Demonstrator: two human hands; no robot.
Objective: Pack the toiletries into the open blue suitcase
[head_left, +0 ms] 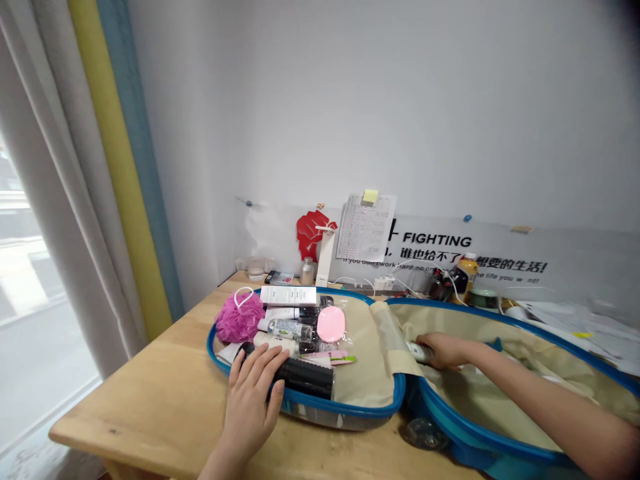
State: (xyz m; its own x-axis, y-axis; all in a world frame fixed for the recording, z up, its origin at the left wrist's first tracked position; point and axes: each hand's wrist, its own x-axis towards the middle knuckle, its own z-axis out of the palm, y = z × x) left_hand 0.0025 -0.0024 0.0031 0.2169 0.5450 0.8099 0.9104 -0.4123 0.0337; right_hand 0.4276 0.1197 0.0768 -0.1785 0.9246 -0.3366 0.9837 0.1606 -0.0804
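Black cylinder (309, 380) right under the left fingers (262, 363), spread across its end; right fingers (434, 343) clamped round a pale item (416, 351) inside the suitcase (370, 383)! Beyond, a white box (289, 295), its print too tiny, then a wall banner (500, 230): "FIGHTING"!

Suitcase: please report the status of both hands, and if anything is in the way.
Left hand resting on black cylinder. Right hand gripping pale item inside suitcase, right half. Right forearm hides part of that half.
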